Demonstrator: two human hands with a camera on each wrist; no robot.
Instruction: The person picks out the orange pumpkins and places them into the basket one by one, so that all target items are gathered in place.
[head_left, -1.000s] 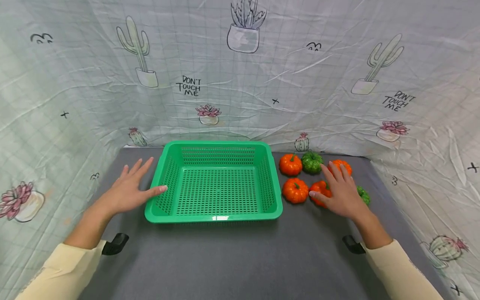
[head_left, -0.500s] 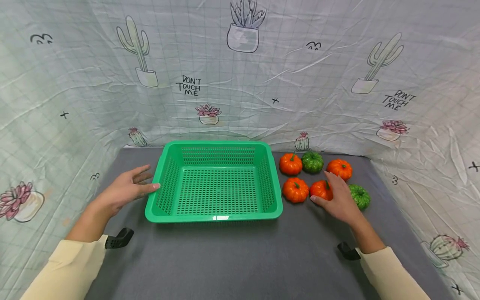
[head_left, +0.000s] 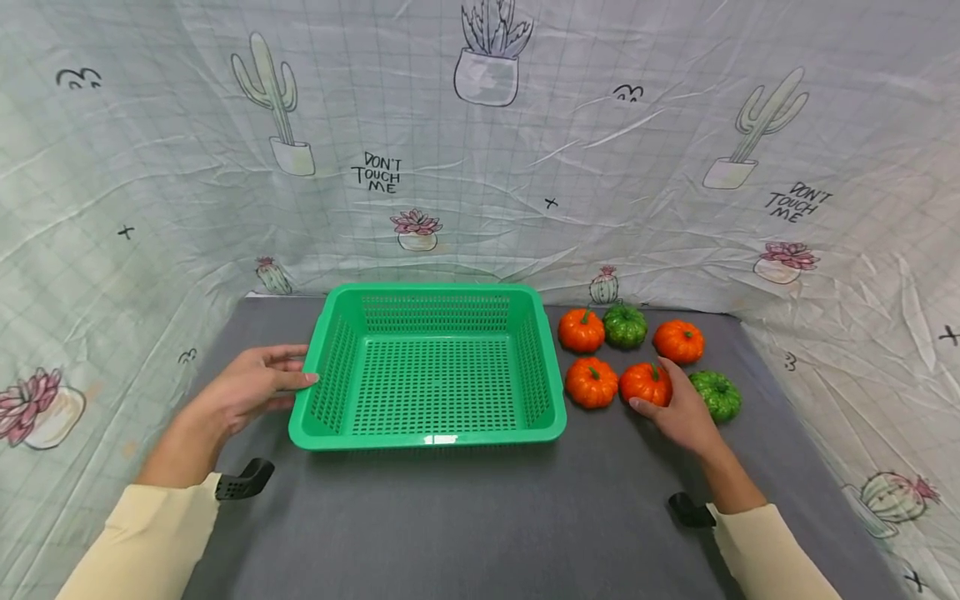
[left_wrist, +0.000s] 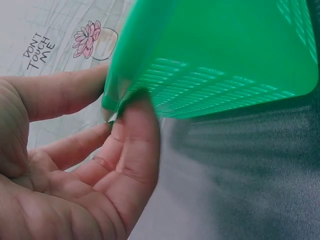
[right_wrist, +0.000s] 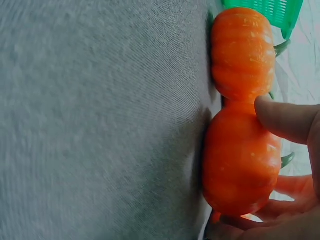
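Note:
A green plastic basket (head_left: 427,438) with perforated walls stands on the grey tabletop. My left hand (head_left: 251,387) pinches its left rim; in the left wrist view the thumb lies on the rim (left_wrist: 131,55) and fingers curl beneath it. To the right, my right hand (head_left: 686,412) grips a small orange pumpkin (head_left: 643,383), which still sits on the table. The right wrist view has the thumb on one side of this pumpkin (right_wrist: 242,162) and fingers on the other. Beside it sits another orange pumpkin (head_left: 592,382), and a green pumpkin (head_left: 716,396) lies past the hand.
Behind these, a row holds an orange pumpkin (head_left: 581,331), a dark green pumpkin (head_left: 625,326) and one more orange pumpkin (head_left: 678,342). A pale cloth (head_left: 480,183) printed with cacti hangs around the back and sides of the grey tabletop (head_left: 480,525).
My left hand, spread open above the basket's left edge before, has lowered and taken the rim. The right hand has come down and closed around the orange pumpkin. The basket has hardly moved.

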